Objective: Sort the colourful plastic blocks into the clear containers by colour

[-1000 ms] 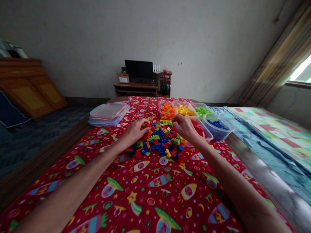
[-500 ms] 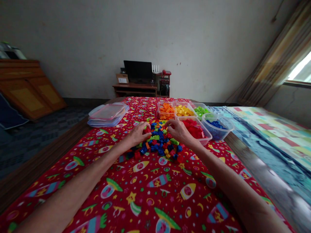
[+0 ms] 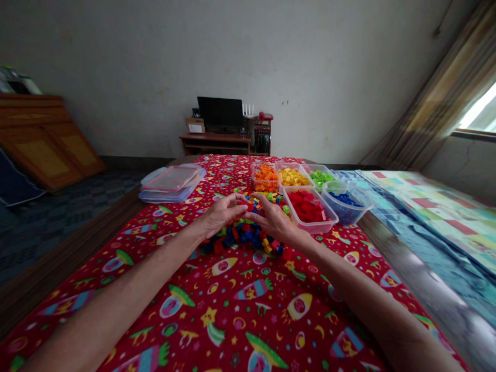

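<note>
A pile of small mixed-colour bricks (image 3: 248, 235) lies on the red rocket-print tablecloth (image 3: 248, 305). Both hands hover just above the pile, fingertips meeting. My left hand (image 3: 220, 214) is curled, thumb and fingers pinched on a small red brick (image 3: 250, 206). My right hand (image 3: 276, 221) reaches in from the right with its fingers drawn together at the same spot; what it grips is too small to make out. Parts of the pile are hidden under both hands.
Behind the pile stand clear tubs of orange (image 3: 265, 178), yellow (image 3: 292, 177), green (image 3: 321, 177) and red bricks (image 3: 308, 206), plus a round tub of blue bricks (image 3: 344, 199). Stacked lids (image 3: 172, 181) sit at the left. The table's right edge (image 3: 406, 268) borders a patterned quilt.
Both hands lifted off the pile and drew together. The right hand moved left, away from the red tub, and its fingertips now meet the left hand's.
</note>
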